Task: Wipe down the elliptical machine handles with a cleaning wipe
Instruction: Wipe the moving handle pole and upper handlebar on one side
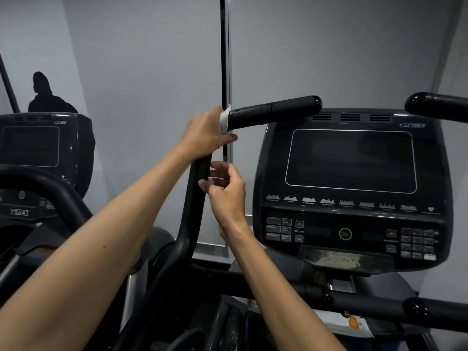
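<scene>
Wiping left handle [273, 111], at its bend.
My left hand [205, 134] grips wipe [224, 120] there; right hand [225, 191] below, fingers loosely curled, empty. Next: slide wipe outward.

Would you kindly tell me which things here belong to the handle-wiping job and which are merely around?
In the job:
white wipe, gripped by the left hand
left handle
right handle
right hand, fingers beside the handle's upright bar

Merely around:
console
neighbouring machine

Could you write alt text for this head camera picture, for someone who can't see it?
A person's left hand grips a white wipe around an elliptical's black handle; the right hand hovers, loosely curled, beside the bar below, left of the dark console.
</scene>
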